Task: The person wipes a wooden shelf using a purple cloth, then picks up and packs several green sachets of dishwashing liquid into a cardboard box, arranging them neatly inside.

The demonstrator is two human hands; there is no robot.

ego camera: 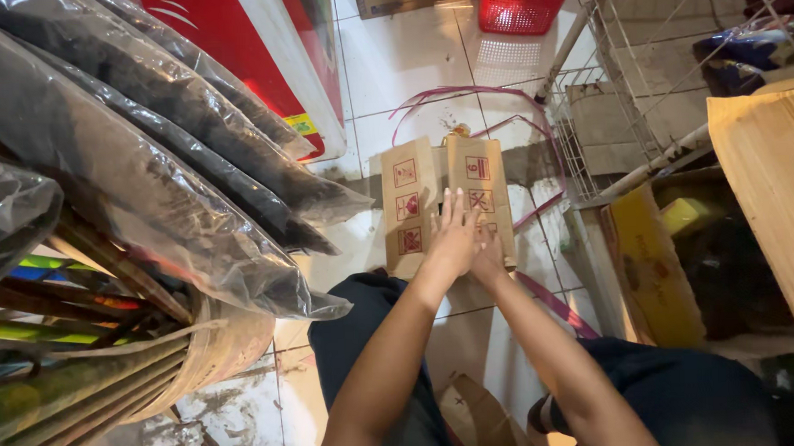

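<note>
Both arms reach forward from the bottom edge toward a brown cardboard box (436, 200) that stands on the white tiled floor (409, 64) at the centre of the view. Its two top flaps lie open side by side, each printed with small red square symbols. The left hand (452, 239) rests flat on the box where the flaps meet, fingers (454, 208) straight and close together, pointing to 12 o'clock, gripping nothing. The right hand (489, 255) lies just beside it at 3 o'clock, partly hidden under the left hand; it touches the right flap, but how its fingers are set cannot be told.

A pink strap (463, 98) loops on the floor around the box from 12 o'clock down its right side. At 12 o'clock, well apart, a red plastic basket (521, 3) stands at the top edge. At 11 o'clock a red and white panel (250, 52) leans. From 9 to 11 o'clock, long dark bundles in clear plastic (149, 170) slant across the view, and below them, at 8 o'clock, a round woven tub (217, 352) holds coloured sticks. At 2 o'clock a white wire rack (621, 92) rises, with a blue packet (752, 57) behind it. At 3 o'clock sits a yellow carton (649, 271), and beside it a stack of brown board (770, 201). The person's dark trousers (365, 330) show at 6 o'clock, a knee on each side of the arms.
</note>
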